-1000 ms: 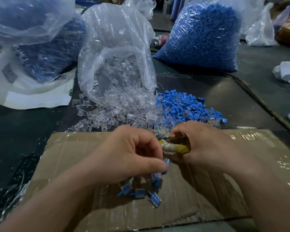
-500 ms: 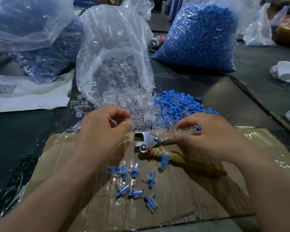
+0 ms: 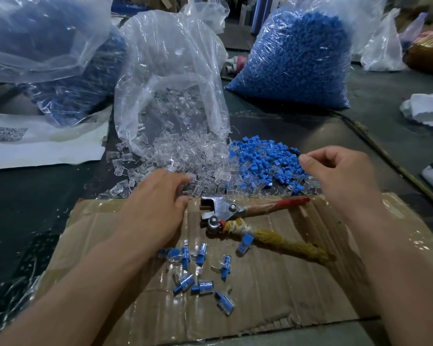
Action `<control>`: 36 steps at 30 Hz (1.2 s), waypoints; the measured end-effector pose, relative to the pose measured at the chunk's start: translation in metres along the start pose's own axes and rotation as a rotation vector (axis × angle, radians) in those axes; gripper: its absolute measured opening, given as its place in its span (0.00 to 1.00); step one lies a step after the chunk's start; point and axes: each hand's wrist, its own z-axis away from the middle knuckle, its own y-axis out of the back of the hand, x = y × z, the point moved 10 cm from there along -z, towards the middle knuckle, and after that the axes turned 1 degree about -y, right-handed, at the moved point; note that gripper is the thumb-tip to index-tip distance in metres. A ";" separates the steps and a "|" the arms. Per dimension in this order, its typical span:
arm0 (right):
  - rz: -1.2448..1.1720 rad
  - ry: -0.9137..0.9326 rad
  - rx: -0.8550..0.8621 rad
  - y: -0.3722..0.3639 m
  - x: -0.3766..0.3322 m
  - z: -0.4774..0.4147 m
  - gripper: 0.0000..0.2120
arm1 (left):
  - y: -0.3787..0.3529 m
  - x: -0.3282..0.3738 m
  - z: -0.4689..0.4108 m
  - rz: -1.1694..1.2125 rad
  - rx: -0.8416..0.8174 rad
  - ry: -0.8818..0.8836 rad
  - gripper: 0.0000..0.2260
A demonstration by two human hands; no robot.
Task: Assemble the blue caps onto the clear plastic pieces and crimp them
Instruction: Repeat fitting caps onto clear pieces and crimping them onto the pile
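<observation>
Both hands have let go of the pliers (image 3: 225,213), which now lie on the cardboard (image 3: 298,290) next to a little scatter of finished pieces (image 3: 203,278), so that crimp looks done. Left hand (image 3: 155,208) reaches loose and empty into the clear pieces (image 3: 185,156), and right hand (image 3: 335,176) hangs half-curled, holding nothing, over the blue caps (image 3: 265,158), so I'd guess they're after the next pair. Dark table (image 3: 35,196), big plastic bags (image 3: 293,58) of stock behind.
</observation>
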 end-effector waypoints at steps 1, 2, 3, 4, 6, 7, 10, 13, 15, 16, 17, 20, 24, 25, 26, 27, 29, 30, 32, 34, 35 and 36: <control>0.016 0.009 -0.011 -0.003 -0.001 0.000 0.11 | 0.001 0.000 0.000 -0.004 0.004 -0.001 0.15; 0.037 0.018 -0.027 -0.006 -0.001 0.000 0.11 | 0.001 0.000 0.000 -0.003 0.010 0.002 0.13; 0.059 0.024 -0.045 -0.009 -0.002 0.000 0.11 | 0.002 0.000 0.001 0.004 0.019 0.009 0.11; 0.086 0.032 -0.067 -0.014 -0.002 0.000 0.10 | 0.004 0.000 0.001 0.012 0.030 0.018 0.09; 0.156 0.071 -0.117 -0.025 -0.005 0.001 0.06 | 0.007 0.000 0.003 0.035 0.052 0.032 0.08; 0.208 0.106 -0.143 -0.032 -0.009 0.002 0.03 | 0.009 0.000 0.003 0.053 0.065 0.033 0.08; 0.405 0.199 -0.231 -0.053 -0.013 0.005 0.08 | 0.016 0.004 0.005 0.141 0.125 0.010 0.09; 0.579 0.206 -0.297 -0.068 -0.009 0.004 0.14 | 0.024 0.008 0.008 0.279 0.181 0.004 0.09; 0.651 0.204 -0.308 -0.071 -0.007 0.003 0.15 | 0.026 0.011 0.009 0.339 0.184 -0.003 0.10; 0.662 0.206 -0.309 -0.072 -0.007 0.003 0.15 | 0.026 0.012 0.010 0.354 0.180 -0.008 0.11; 0.655 0.208 -0.308 -0.072 -0.008 0.003 0.13 | 0.026 0.013 0.010 0.368 0.175 -0.011 0.11; 0.609 0.211 -0.302 -0.071 -0.011 0.004 0.10 | 0.023 0.011 0.010 0.452 0.144 0.018 0.13; 0.548 0.240 -0.282 -0.070 -0.013 0.005 0.09 | 0.016 0.007 0.010 0.629 0.077 0.067 0.14; 0.514 0.250 -0.258 -0.067 -0.014 0.006 0.09 | 0.015 0.007 0.010 0.666 0.066 0.074 0.15; 0.473 0.258 -0.221 -0.062 -0.017 0.006 0.08 | 0.014 0.007 0.011 0.686 0.059 0.077 0.15; 0.414 0.259 -0.175 -0.055 -0.020 0.005 0.08 | 0.014 0.007 0.011 0.693 0.054 0.078 0.15; 0.216 0.236 -0.108 -0.038 -0.026 0.006 0.06 | 0.014 0.009 0.011 0.701 0.047 0.075 0.14; 0.097 0.212 -0.106 -0.033 -0.029 0.008 0.07 | 0.014 0.009 0.011 0.702 0.043 0.073 0.13; -0.111 0.159 -0.166 -0.033 -0.036 0.016 0.12 | 0.013 0.011 0.011 0.701 0.028 0.065 0.11; -0.198 0.154 -0.241 -0.040 -0.045 0.027 0.14 | 0.010 0.014 0.012 0.732 -0.002 0.068 0.11; -0.205 0.164 -0.274 -0.045 -0.051 0.033 0.14 | 0.008 0.014 0.013 0.771 -0.023 0.077 0.10; -0.213 0.177 -0.306 -0.049 -0.056 0.038 0.15 | 0.006 0.015 0.014 0.809 -0.045 0.085 0.10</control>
